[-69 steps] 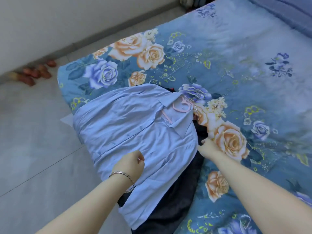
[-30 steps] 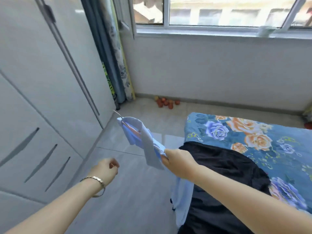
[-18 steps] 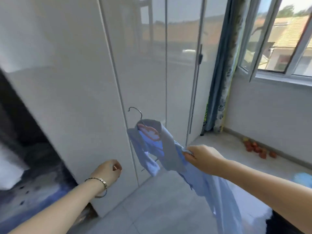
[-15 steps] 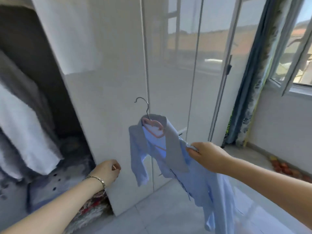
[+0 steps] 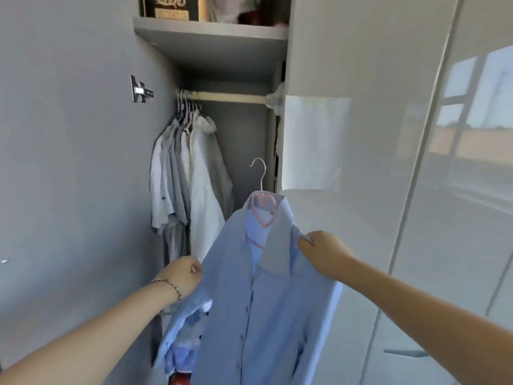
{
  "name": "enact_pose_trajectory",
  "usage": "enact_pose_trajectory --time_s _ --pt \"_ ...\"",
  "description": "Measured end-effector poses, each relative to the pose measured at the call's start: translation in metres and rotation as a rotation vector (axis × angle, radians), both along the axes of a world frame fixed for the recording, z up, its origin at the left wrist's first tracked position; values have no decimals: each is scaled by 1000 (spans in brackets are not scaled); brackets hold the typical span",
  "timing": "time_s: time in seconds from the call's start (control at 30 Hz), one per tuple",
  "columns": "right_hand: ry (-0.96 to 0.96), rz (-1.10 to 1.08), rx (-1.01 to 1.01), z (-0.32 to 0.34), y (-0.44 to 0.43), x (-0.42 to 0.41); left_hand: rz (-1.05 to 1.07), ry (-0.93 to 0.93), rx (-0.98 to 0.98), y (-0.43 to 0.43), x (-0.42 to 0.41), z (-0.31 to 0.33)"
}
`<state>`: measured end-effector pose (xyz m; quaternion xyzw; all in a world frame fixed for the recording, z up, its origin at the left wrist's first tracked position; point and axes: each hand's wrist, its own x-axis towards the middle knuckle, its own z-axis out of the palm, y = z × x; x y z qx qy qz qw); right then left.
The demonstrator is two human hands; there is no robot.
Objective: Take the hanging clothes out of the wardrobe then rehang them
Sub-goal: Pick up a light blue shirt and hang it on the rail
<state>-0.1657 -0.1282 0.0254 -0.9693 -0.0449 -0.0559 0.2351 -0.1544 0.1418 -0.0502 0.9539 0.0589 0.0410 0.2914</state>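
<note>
A light blue shirt (image 5: 266, 309) hangs on a pink hanger (image 5: 262, 208) with a metal hook, held up in front of the open wardrobe. My right hand (image 5: 323, 252) grips the shirt at its right shoulder. My left hand (image 5: 184, 277) is closed on the shirt's left shoulder edge; a bracelet is on that wrist. Inside the wardrobe a pale rail (image 5: 230, 97) runs across, with several white and grey shirts (image 5: 188, 173) hanging at its left end. The hook is below the rail and to the right of those clothes.
The wardrobe's open door (image 5: 69, 162) stands at the left with a metal hinge (image 5: 138, 88). A shelf (image 5: 213, 37) with boxes sits above the rail. Glossy white wardrobe doors (image 5: 402, 162) fill the right side, one with a white paper sheet (image 5: 313, 143) stuck on.
I carried the blue shirt from the bed and turned to the open wardrobe. My left hand, free before, now holds the shirt's left shoulder. The shirt has risen toward the rail.
</note>
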Motion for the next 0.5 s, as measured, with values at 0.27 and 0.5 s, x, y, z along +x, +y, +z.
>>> enact_pose_trajectory --time_s 0.27,0.5 --pt "11 62 123 100 44 118 84 -172 34 17 79 77" --pt "-171 80 98 144 93 200 84 -294 74 30 172 145"
